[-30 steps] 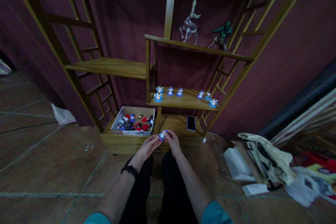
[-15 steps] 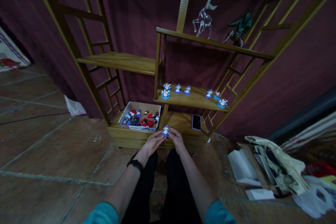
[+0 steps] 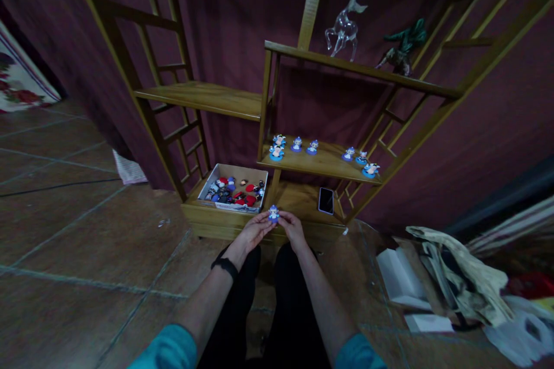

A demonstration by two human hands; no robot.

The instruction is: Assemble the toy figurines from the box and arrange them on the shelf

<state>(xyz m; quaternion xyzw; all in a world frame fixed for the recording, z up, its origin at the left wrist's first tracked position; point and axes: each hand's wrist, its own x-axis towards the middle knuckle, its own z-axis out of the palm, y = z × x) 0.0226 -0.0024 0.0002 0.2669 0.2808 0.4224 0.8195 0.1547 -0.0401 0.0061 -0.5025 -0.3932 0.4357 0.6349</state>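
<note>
Together, outstretched left hand [image 3: 253, 230] and right hand [image 3: 293, 228] seemingly pinch a figurine [image 3: 273, 214].

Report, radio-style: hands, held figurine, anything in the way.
Left hand and right hand gripping purple figurine. Figurine upright. Open box beyond left hand, not blocking.

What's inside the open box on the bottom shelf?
The box holds a jumble of small toys, red, purple, white and black among them. Whatever lies beneath the top toys, or low behind the front wall, is covered, so no full count.
</note>
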